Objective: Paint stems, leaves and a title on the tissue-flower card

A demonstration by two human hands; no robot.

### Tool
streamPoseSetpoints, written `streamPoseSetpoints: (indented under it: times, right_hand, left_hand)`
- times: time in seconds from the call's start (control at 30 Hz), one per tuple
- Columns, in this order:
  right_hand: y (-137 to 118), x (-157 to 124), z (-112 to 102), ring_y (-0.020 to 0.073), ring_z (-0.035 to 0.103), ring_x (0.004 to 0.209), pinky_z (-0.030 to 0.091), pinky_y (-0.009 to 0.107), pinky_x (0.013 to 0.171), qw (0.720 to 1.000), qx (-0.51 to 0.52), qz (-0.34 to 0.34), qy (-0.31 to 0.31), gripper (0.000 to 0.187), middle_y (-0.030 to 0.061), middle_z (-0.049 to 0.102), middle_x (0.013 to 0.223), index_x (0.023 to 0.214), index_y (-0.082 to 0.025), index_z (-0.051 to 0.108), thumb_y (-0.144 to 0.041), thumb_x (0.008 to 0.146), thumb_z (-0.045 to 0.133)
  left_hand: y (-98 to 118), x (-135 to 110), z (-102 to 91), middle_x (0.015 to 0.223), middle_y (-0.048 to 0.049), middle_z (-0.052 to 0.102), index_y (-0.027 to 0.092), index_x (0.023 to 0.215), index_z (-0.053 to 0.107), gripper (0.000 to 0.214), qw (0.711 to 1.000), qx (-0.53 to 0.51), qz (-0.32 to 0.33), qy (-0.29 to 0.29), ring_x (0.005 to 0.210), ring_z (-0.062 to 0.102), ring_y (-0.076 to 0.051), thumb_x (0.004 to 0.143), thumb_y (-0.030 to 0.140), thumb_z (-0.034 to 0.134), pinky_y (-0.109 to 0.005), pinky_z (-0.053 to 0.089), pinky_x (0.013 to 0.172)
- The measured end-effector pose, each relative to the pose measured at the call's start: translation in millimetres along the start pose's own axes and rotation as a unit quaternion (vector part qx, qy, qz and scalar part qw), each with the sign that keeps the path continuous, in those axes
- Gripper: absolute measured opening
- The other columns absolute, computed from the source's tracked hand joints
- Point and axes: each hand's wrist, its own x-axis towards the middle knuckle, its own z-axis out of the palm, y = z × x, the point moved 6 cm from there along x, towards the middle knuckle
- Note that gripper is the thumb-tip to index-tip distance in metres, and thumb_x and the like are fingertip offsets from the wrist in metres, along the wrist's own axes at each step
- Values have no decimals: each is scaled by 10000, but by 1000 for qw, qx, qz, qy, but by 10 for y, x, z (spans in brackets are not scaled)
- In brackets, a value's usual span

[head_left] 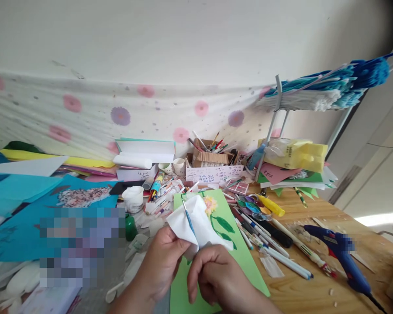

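Observation:
My left hand (165,257) pinches a white tissue (203,220) between thumb and fingers. A thin paintbrush (189,218) with a blue handle lies against the tissue, its bristle end pointing up and away. My right hand (221,272) is closed with curled fingers around the brush's lower end, which is largely hidden by the hands and tissue. Below both hands lies a light green sheet (245,253), with a painted yellow-pink flower (211,205) and dark green leaves (224,224) showing beside the tissue.
Markers and pens (265,235) crowd the right side, near a blue glue gun (342,248). A white cup (132,198) and green bottle (130,226) stand left. Behind is a cardboard box (212,157) of brushes. Blue paper (94,181) covers the left.

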Motion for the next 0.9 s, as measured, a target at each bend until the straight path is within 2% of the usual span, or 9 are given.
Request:
streamPoseSetpoints:
  times: [0.13,0.27,0.33,0.47,0.57,0.6,0.73,0.8,0.9]
  right_hand:
    - [23,32,46,54,244,274,154,227,334,999,17,33,-36,306,-11,610,441,520,-198,746,-287,499,454]
    - [68,-20,36,62,189,265,78,246,324,994,-22,77,-80,288,-70,372,308,493,-208,746,-266,493,463]
    - [85,-70,-1,62,192,280,76,249,334,992,-45,84,-80,297,-73,333,312,490,-216,744,-250,485,449]
    - [116,-146,-82,57,258,325,98,240,367,993,-58,72,-70,319,-52,430,371,556,-205,782,-217,519,465]
    - [143,-141,-101,40,243,350,117,223,385,997,-12,33,-70,150,-41,560,464,676,-191,791,-220,671,644]
    - [138,-126,-114,34,219,349,127,216,386,998,18,5,-59,128,-40,604,503,773,-192,802,-295,747,729]
    - [88,-83,-295,53,256,422,218,179,434,988,57,-111,86,513,-78,589,552,1185,-240,771,-660,895,828]
    - [38,-90,-366,69,331,486,291,174,483,981,5,-134,139,538,-79,536,561,1139,-236,796,-698,868,854]
    - [-89,-116,-403,110,492,589,432,213,566,969,-102,-156,161,568,6,646,669,930,-215,844,-766,794,872]
  left_hand:
    - [1,19,-20,891,-68,874,199,857,882,396,999,-22,23,23,1008,828,-391,498,164,1045,-422,677,889]
    - [147,26,-104,894,-73,875,197,885,874,490,995,-51,58,70,994,833,-383,440,199,1078,-419,691,868]
    - [227,36,-163,920,-71,878,203,922,872,563,991,-64,73,91,1010,831,-376,400,179,1082,-403,693,862]
    - [335,59,-287,924,-69,877,195,964,872,654,985,-73,91,129,991,834,-368,346,103,1063,-381,698,818]
    - [379,65,-351,851,-64,863,180,931,878,635,980,-69,106,153,938,838,-371,328,98,1061,-372,700,764]
    - [386,65,-360,828,-61,857,177,910,879,621,979,-67,111,159,925,838,-372,321,103,1063,-369,700,753]
    - [376,44,-337,773,-46,840,182,843,874,578,974,-67,122,178,902,838,-371,305,103,1067,-357,692,739]
    - [363,29,-294,796,-42,846,192,891,883,607,975,-74,117,173,924,837,-378,320,100,1066,-371,692,756]
    - [360,13,-225,874,-55,862,187,930,876,616,979,-89,105,151,1003,829,-402,348,120,1068,-408,694,822]
